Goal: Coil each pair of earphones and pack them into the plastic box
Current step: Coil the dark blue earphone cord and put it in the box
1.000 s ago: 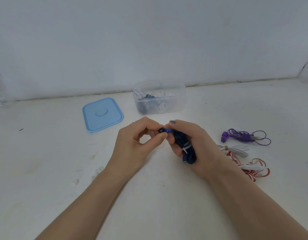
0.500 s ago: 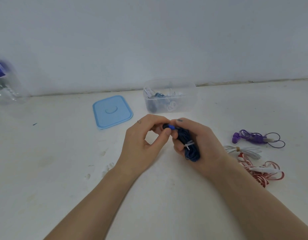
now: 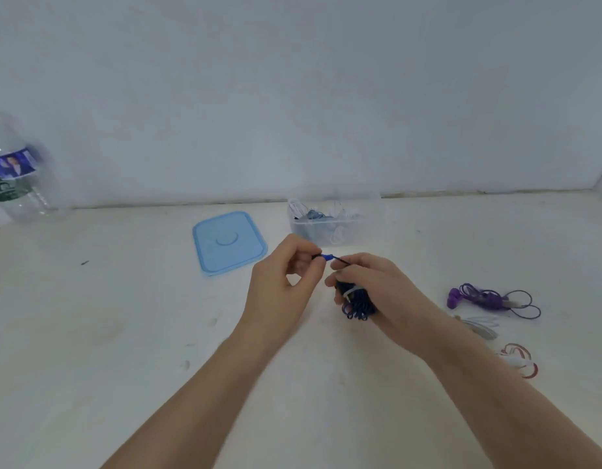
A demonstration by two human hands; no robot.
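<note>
My right hand (image 3: 377, 286) grips a coiled bundle of dark blue earphones (image 3: 357, 302) bound with a small white tie. My left hand (image 3: 282, 282) pinches the blue earbud end (image 3: 326, 257) of that cable, which sticks out a short way from the coil. Just behind my hands stands the clear plastic box (image 3: 336, 220), open, with several coiled earphones inside. To the right on the table lie purple earphones (image 3: 485, 297), white earphones (image 3: 479, 326) and red-and-white earphones (image 3: 519, 362), partly hidden by my right forearm.
The box's light blue lid (image 3: 228, 243) lies flat to the left of the box. A clear plastic bottle (image 3: 16, 177) with a blue label stands at the far left by the wall. The white wall runs close behind the box.
My left hand has drawn the earbud end a little away from the coil, showing a short length of cable. The view has shifted left, bringing the bottle into sight.
</note>
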